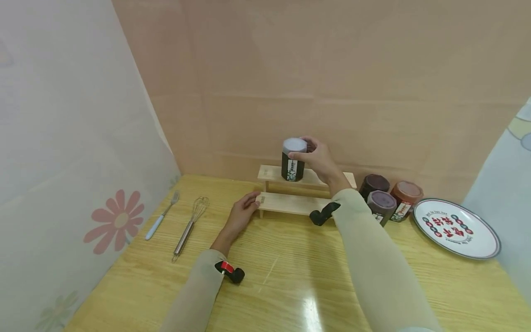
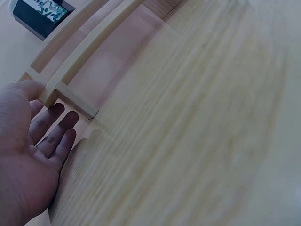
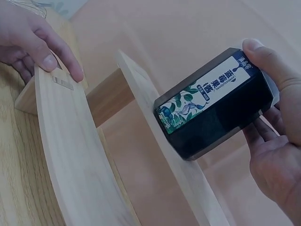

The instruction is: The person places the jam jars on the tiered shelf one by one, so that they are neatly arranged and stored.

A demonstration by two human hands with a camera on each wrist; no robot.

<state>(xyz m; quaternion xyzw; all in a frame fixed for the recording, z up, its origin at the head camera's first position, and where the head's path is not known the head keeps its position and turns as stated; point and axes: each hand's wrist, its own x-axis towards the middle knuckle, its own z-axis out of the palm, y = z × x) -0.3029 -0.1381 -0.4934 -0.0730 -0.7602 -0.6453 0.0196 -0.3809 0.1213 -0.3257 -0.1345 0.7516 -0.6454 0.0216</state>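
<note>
A two-step wooden rack (image 1: pixel 290 203) stands at the back of the table. My right hand (image 1: pixel 321 162) grips a dark faceted jar (image 1: pixel 286 167) with a pale lid, thumb and fingers around its upper part. The jar is upright, its base right at the upper board (image 3: pixel 200 193), left of the middle. A label with green leaves and blue fruit (image 3: pixel 188 101) shows on its side. At the rack's left end, my left hand (image 1: pixel 242 213) holds the lower board's end between thumb and index finger; its other fingers extend loosely below the board (image 2: pixel 75 59).
Three more jars stand together right of the rack: a dark one (image 1: pixel 374 183), a purple-lidded one (image 1: pixel 382 201) and a reddish one (image 1: pixel 408 193). Beyond them lies a white oval plate (image 1: pixel 477 235). A whisk (image 1: pixel 186 235) and a blue-handled fork (image 1: pixel 156 226) lie at the left.
</note>
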